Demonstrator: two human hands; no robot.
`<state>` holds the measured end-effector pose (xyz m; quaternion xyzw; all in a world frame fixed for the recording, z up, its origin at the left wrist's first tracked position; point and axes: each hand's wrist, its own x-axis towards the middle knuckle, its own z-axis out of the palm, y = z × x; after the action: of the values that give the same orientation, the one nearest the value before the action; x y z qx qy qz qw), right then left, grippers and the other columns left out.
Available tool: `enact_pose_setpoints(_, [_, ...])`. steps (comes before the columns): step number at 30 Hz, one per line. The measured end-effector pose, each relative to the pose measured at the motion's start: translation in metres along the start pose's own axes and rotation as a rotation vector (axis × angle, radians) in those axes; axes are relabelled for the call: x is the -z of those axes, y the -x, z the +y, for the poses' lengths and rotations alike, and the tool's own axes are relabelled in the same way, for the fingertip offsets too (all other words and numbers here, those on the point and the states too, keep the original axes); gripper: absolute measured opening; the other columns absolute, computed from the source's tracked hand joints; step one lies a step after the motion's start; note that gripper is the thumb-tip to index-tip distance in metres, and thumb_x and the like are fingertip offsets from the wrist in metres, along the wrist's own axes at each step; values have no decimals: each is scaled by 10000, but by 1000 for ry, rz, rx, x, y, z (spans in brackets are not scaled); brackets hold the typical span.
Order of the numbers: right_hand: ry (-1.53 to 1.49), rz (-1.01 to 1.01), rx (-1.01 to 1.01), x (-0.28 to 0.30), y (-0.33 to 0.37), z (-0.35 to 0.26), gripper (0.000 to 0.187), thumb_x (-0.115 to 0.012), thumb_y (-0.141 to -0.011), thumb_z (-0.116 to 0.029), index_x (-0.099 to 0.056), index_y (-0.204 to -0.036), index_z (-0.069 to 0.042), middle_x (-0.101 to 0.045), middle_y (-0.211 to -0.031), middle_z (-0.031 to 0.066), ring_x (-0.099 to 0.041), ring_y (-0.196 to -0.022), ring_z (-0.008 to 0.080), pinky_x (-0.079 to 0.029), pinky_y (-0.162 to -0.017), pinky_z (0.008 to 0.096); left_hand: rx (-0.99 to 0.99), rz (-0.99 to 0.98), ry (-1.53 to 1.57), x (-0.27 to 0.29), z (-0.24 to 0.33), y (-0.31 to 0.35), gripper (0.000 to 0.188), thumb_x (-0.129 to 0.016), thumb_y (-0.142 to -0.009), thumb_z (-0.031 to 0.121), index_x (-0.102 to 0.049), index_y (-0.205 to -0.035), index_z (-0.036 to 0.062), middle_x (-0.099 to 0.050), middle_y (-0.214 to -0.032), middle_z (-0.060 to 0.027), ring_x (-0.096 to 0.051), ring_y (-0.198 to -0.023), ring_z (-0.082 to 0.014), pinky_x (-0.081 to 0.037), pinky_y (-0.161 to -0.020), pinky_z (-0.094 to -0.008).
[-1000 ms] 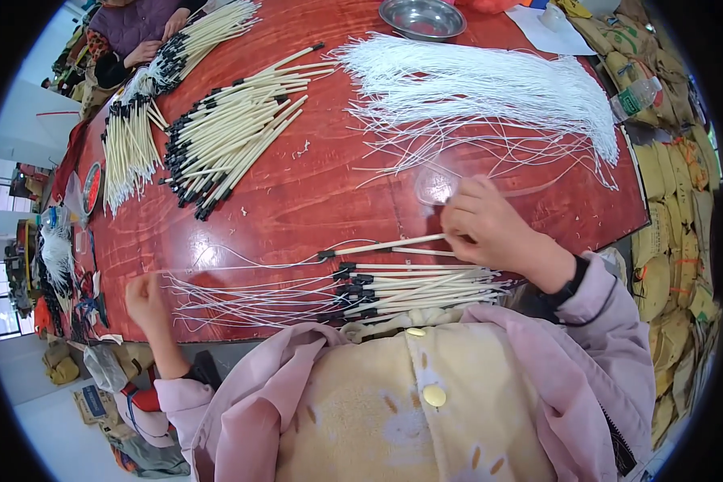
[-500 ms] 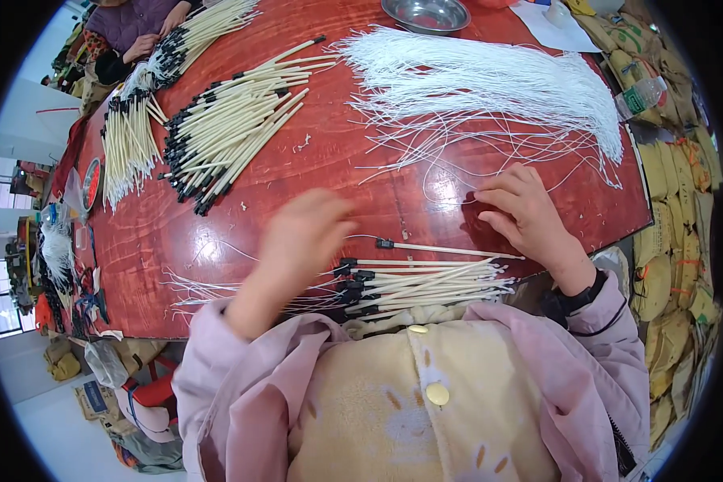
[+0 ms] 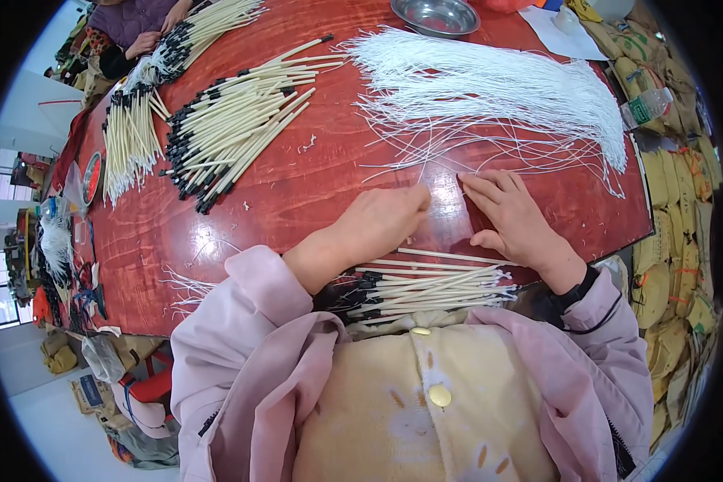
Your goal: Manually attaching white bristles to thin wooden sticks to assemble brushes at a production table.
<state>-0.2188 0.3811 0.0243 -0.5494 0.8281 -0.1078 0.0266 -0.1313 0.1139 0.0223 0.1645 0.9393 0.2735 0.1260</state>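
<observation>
My left hand (image 3: 381,218) reaches across the near middle of the red table, its fingers pinched together. A thin white string (image 3: 423,173) runs up from its fingertips toward the big string bundle (image 3: 490,88). My right hand (image 3: 512,215) is just to the right, with fingers stretched toward the left hand and thumb apart; a small dark spot shows at its fingertips, too small to name. Below both hands, along the near edge, lies a pile of cream sticks (image 3: 438,287) with black ends and white strings. My left forearm covers part of it.
Farther left lie a large pile of black-ended cream sticks (image 3: 241,120) and a smaller bunch (image 3: 128,145). A metal bowl (image 3: 438,16) stands at the back. Another person's hand (image 3: 145,44) works at the far left. Beyond the right edge are a plastic bottle (image 3: 649,107) and stacked sacks (image 3: 659,217).
My left hand has swung right and forward from above the near sticks to beside the right hand, its fingers now together. The right hand has shifted only slightly.
</observation>
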Motion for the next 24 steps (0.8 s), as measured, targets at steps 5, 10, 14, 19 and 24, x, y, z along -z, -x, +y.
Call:
enact_pose_setpoints(5, [6,8,14,-4,-6,4,951,-436,-936,-745,-553,-1403,74,-489,-1544,171,-446,-1347,394,-342,-1150,507,-150,214,3,-4,-14,11,178,-651,-945,148,-578,-1074,49,-575,-1127,-153,-685,-885,-353,-549,-682,-483])
enact_pose_setpoints(10, [-58,30,-6,-11,0,2,950,-439,-941,-740,-524,-1429,70,-470,-1562,169,-432,-1374,392,-328,-1168,507,-186,135,-138,-10,-11,-9,216,-682,-924,135,-579,-1095,53,-611,-1101,-152,-690,-921,-369,-545,-710,-511])
enact_pose_setpoints(14, [-58,28,-14,-11,1,0,950,-445,-942,-736,-502,-1451,65,-455,-1574,168,-419,-1390,390,-326,-1173,506,-97,90,-20,-7,-6,-9,222,-707,-903,111,-614,-1093,46,-660,-1021,-158,-692,-919,-369,-551,-737,-504])
enact_pose_setpoints(19, [-44,18,-33,-11,3,-2,950,-452,-944,-729,-486,-1463,66,-434,-1591,167,-398,-1416,388,-320,-1181,502,-137,555,150,7,-27,23,149,-701,-903,81,-683,-1036,14,-702,-921,-188,-693,-887,-381,-559,-756,-463])
enact_pose_setpoints(24, [-26,2,-56,-13,3,-3,958,-461,-944,-726,-475,-1468,75,-416,-1605,168,-379,-1437,386,-309,-1191,500,232,706,265,27,-54,89,73,-712,-911,82,-725,-927,12,-700,-838,-162,-692,-756,-303,-534,-688,-389])
